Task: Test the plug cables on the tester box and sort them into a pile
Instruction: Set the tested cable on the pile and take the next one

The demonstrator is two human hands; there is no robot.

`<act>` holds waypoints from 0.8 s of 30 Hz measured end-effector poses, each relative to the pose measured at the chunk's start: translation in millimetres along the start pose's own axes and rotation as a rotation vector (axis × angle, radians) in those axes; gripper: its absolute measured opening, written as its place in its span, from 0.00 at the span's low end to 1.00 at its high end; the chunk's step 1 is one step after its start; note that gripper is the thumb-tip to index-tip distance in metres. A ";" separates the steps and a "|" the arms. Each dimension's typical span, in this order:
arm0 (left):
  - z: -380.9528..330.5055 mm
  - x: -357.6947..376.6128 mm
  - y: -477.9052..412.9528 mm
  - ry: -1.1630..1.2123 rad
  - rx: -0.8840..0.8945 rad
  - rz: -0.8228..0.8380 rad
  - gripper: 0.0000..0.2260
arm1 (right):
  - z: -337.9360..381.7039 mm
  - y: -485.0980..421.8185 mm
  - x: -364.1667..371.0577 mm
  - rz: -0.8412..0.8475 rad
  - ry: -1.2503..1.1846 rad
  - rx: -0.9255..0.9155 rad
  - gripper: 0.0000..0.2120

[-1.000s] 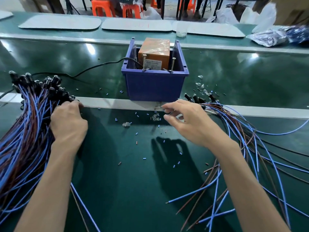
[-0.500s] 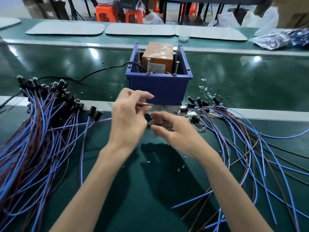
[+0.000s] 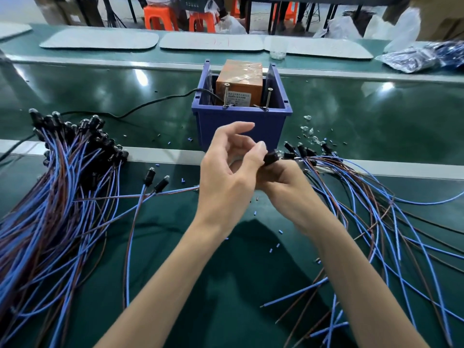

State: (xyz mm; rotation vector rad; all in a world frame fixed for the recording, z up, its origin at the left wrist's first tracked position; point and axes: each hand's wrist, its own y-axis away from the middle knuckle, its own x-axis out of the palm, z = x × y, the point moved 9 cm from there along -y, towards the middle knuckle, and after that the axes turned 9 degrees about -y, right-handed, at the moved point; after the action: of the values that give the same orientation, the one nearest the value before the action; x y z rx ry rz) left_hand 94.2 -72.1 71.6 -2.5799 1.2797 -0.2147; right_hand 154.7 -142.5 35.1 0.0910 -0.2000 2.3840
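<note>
The left hand point(image 3: 226, 177) hides the fingers of the right hand point(image 3: 283, 182) gripping the plug point(image 3: 272, 156), and the tester box point(image 3: 239, 79) label beyond is unreadable.

One wide camera on my head looks forward and down, close over the bench point(image 3: 226, 292), with the tester box point(image 3: 241, 118) straight ahead.

tester box point(image 3: 239, 81) sat in a bin point(image 3: 241, 126); before it left hand point(image 3: 226, 177) and right hand point(image 3: 283, 182) met, seemingly on one plug cable point(image 3: 272, 155); pile point(image 3: 62, 197) lay left, loose cables point(image 3: 376, 209) right.
</note>
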 end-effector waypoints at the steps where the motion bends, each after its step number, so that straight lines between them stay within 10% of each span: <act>1: 0.2 -5.2 -0.8 -0.009 0.001 -0.039 0.09 | -0.6 -0.6 -2.1 -0.033 -0.017 0.002 0.11; 11: 61.6 5.2 9.9 -0.432 -0.520 0.492 0.21 | 20.2 5.2 -71.2 -0.355 -0.264 0.006 0.14; 24: 49.1 -24.1 -10.4 -0.187 -0.371 -0.056 0.10 | 18.4 7.5 -59.0 -0.214 0.037 0.155 0.16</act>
State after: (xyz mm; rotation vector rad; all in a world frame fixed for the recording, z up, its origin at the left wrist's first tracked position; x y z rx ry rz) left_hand 99.4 -39.0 27.2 -2.8573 1.2796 0.2754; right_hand 192.9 -190.6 45.2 0.1339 0.0130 2.1831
